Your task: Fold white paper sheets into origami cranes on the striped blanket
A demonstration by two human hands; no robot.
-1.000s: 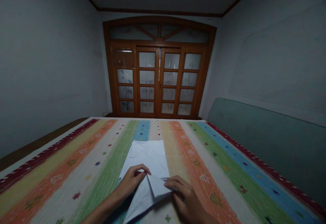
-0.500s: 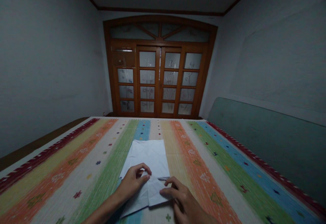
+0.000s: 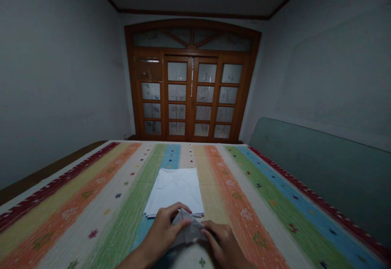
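Note:
A folded piece of white paper (image 3: 191, 233), shadowed grey on the side facing me, is held up between my two hands near the front edge of the view. My left hand (image 3: 166, 227) pinches its upper left part between thumb and fingers. At its right end, the thumb and fingers of my right hand (image 3: 222, 238) grip the paper. Just beyond my hands lies a stack of white paper sheets (image 3: 177, 189), flat on the striped cloth, with creases on the top sheet. The paper's lower edge is partly hidden by my hands.
A striped, multicoloured cloth (image 3: 119, 216) covers the broad surface before me. A pale green panel (image 3: 320, 155) stands along the right side. Wooden doors with glass panes (image 3: 192, 98) are at the back, between pale walls.
The folded paper has been lifted and tilted, its near face now in shadow. My left hand has moved right and nearer; my right hand has closed on the right end.

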